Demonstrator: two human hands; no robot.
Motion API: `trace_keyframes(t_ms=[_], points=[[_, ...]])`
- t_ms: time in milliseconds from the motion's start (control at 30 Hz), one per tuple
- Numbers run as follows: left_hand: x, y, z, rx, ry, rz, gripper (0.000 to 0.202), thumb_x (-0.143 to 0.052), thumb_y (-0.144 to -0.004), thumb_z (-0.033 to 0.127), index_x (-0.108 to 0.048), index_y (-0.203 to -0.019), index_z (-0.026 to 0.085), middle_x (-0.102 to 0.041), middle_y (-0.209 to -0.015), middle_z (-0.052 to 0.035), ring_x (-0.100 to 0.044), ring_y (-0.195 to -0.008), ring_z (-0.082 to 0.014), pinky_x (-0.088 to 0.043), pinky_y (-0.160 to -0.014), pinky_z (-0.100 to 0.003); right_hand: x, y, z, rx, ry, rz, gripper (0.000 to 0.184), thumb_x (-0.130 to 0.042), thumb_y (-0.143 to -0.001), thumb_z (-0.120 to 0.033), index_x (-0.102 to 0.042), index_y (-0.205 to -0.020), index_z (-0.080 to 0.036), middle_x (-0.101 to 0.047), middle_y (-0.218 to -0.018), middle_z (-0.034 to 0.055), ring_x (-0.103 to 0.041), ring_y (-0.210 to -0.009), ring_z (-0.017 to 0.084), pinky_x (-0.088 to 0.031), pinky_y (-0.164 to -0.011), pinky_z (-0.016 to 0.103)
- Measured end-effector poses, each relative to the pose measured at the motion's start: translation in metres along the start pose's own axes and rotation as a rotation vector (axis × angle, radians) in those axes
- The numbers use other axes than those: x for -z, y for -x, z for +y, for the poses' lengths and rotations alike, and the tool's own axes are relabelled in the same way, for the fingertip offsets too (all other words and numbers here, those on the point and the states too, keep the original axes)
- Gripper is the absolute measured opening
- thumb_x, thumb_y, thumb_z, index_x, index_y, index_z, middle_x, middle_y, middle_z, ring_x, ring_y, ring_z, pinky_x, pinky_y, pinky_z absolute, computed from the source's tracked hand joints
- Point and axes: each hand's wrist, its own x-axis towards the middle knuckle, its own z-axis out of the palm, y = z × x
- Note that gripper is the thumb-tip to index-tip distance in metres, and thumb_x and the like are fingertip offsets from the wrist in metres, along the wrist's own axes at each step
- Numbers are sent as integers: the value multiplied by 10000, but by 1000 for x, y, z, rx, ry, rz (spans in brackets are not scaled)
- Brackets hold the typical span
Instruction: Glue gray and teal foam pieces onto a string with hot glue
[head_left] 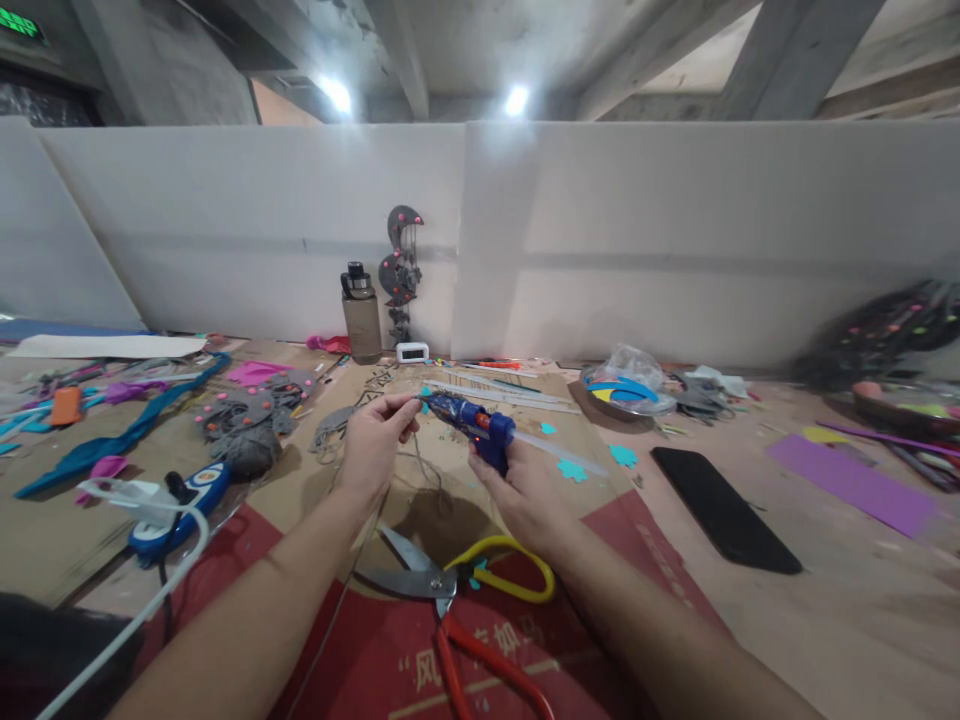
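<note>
Over a brown-and-red cardboard sheet point(304, 485) on the pinkish bench point(847, 630), short of the far edge, a worker's right hand point(517, 485) wraps its fingers around a blue plastic glue gun point(491, 440). Left-hand point(373, 440) fingers, beside its tip, appear to pinch thin grey yarn point(420, 458). Gluing seems under way; the next move calls for steady aim.

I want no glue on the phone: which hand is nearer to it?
Right. The right hand, holding the glue gun, is left of the phone, apart from it; the left hand is farther left, beyond the glue gun.
</note>
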Motion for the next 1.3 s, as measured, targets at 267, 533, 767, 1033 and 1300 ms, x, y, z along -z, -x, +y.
trace_keyframes(t_ms=[267,533,767,1033,1300], points=[[1,0,0,-15,-14,4,205,-721,-648,302,-679,-762,137,-550,-528,18,-429,-471,-55,-279,-453,-202,2,0,-1,7,42,31,311,-448,-864,-365,-563,-1057,-150,-625,-960,97,-562,-867,210,-440,-799,355],[1,0,0,1,-4,3,219,-725,-642,304,-677,-766,130,-550,-529,18,-430,-468,-50,-281,-445,-190,4,-1,-1,29,45,47,274,-445,-858,-347,-569,-1003,-150,-626,-910,83,-561,-824,198,-443,-772,338],[1,-1,-1,-2,-7,-1,218,-724,-647,305,-675,-773,133,-552,-531,20,-433,-471,-49,-285,-448,-189,4,-1,-3,18,54,46,285,-439,-855,-356,-575,-994,-147,-627,-911,93,-561,-821,206,-444,-773,347],[2,0,0,-10,-27,-23,216,-713,-661,311,-676,-785,138,-558,-541,19,-434,-479,-51,-290,-457,-192,4,-1,-1,44,33,74,285,-453,-859,-357,-573,-1027,-160,-620,-910,81,-551,-816,198,-439,-777,343],[2,1,-2,1,-38,-24,212,-714,-664,310,-676,-788,142,-562,-546,17,-444,-484,-55,-295,-459,-193,2,-2,5,2,-52,81,260,-479,-849,-384,-584,-961,-175,-609,-892,74,-537,-786,185,-434,-731,331]])
